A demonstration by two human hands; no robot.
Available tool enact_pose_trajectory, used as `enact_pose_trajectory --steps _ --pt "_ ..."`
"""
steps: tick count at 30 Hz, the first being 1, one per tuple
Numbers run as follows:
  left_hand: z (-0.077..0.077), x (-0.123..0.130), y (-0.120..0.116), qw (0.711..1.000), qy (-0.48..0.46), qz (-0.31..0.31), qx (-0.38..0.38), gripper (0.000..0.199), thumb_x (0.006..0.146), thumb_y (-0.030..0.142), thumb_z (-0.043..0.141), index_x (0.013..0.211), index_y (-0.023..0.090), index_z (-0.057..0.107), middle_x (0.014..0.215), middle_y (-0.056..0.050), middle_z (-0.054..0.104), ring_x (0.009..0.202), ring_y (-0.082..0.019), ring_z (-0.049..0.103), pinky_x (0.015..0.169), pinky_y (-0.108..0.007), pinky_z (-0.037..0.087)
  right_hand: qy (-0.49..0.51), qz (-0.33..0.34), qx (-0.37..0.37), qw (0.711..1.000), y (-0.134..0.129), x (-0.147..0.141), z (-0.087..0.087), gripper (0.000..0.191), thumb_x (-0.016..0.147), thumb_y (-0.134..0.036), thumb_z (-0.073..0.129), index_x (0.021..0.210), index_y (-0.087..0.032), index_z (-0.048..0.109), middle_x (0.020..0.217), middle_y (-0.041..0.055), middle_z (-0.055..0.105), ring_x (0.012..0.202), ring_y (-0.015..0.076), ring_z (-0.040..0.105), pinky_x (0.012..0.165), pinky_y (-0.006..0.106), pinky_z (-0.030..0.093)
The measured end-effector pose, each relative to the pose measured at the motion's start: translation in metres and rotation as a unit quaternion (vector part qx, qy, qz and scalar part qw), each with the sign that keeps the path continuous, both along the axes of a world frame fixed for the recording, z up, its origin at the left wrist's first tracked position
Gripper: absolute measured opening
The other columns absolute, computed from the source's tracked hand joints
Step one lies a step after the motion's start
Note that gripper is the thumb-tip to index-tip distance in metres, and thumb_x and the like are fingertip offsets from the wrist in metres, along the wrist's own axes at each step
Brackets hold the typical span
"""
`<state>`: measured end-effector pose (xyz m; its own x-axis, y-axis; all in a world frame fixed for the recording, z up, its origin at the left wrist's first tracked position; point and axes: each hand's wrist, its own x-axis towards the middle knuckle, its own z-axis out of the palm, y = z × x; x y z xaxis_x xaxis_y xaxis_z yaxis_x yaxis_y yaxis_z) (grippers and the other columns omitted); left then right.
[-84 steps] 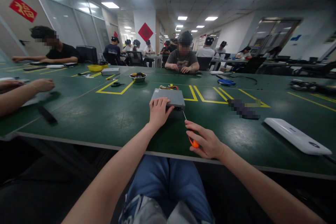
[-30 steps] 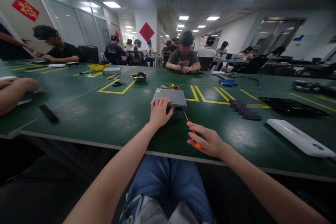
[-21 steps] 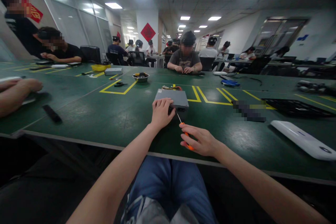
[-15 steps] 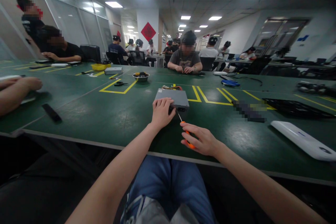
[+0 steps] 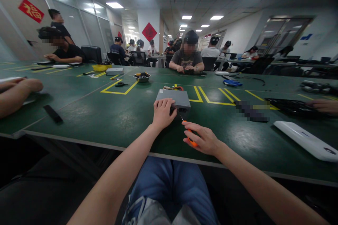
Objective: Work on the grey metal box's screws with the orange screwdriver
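A grey metal box (image 5: 179,97) lies on the green table (image 5: 126,119) in front of me, with coloured wires at its far edge. My left hand (image 5: 164,113) grips its near left corner, fingers on the top and thumb at the near side. In my right hand (image 5: 202,137) is a screwdriver (image 5: 192,142) with an orange handle. Its thin shaft points up and left to the near side of the box; whether the tip touches anything is too small to tell.
A metal bowl (image 5: 142,77) stands beyond the box. Rightward lie blue gloves (image 5: 232,83), a black tray-like part (image 5: 287,107) with another person's hand (image 5: 324,106) at it, and a white casing (image 5: 306,140). A dark bar (image 5: 52,114) lies left.
The screwdriver and my right hand have shifted very slightly. Another person's hand has appeared at the black part on the right. A standing person at the back left has moved rightward.
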<state>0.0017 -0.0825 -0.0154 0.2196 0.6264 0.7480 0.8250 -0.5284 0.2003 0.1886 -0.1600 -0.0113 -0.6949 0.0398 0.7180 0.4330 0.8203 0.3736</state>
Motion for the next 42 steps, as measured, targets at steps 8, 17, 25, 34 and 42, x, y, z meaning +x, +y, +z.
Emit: enact_pose_trajectory --steps 8,17,25,34,42 --pt "0.001 0.000 0.000 1.000 0.000 -0.002 0.001 0.028 0.081 0.031 0.053 0.107 0.023 0.053 0.120 -0.004 0.057 0.114 -0.021 0.047 0.099 -0.040 0.027 0.122 0.007 -0.081 0.989 0.004 0.005 -0.003 0.032 0.085 -0.017 0.053 0.115 -0.018 0.042 0.109 0.0130 0.056 0.107 0.0214 0.058 0.080 0.036 0.056" --pt "-0.002 0.002 -0.005 0.997 0.048 -0.032 0.043 0.041 0.082 0.027 0.053 0.122 0.021 0.047 0.134 -0.008 0.046 0.125 -0.022 0.038 0.107 -0.043 0.021 0.015 -0.055 0.060 0.997 -0.004 -0.019 0.005 0.015 0.083 -0.021 0.058 0.097 -0.020 0.052 0.096 0.0072 0.061 0.098 0.0189 0.062 0.077 0.030 0.055" --pt "-0.004 0.002 -0.003 0.983 0.154 -0.085 0.056 0.040 0.092 0.026 0.037 0.131 0.026 0.041 0.137 -0.002 0.045 0.129 -0.022 0.034 0.106 -0.041 0.025 0.007 -0.004 0.015 1.000 -0.001 -0.025 0.005 0.031 0.084 -0.043 0.052 0.098 -0.015 0.052 0.105 0.0163 0.057 0.107 0.0258 0.056 0.085 0.041 0.052" --pt "0.001 -0.001 -0.006 0.984 0.151 -0.098 0.011 0.052 0.087 0.020 0.042 0.137 0.027 0.031 0.141 -0.002 0.040 0.129 -0.021 0.032 0.107 -0.040 0.024 0.005 0.014 0.025 1.000 -0.005 -0.022 0.000 0.012 0.087 -0.023 0.051 0.097 -0.017 0.054 0.105 0.0124 0.063 0.115 0.0239 0.053 0.089 0.039 0.052" --pt "0.000 -0.004 -0.002 0.985 0.136 -0.105 -0.004 0.059 0.081 0.017 0.050 0.137 0.021 0.031 0.140 -0.004 0.041 0.130 -0.020 0.033 0.109 -0.038 0.021 0.030 -0.010 -0.013 0.999 0.000 -0.022 -0.002 0.020 0.084 -0.021 0.057 0.103 -0.016 0.049 0.103 0.0129 0.065 0.102 0.0204 0.062 0.081 0.032 0.056"
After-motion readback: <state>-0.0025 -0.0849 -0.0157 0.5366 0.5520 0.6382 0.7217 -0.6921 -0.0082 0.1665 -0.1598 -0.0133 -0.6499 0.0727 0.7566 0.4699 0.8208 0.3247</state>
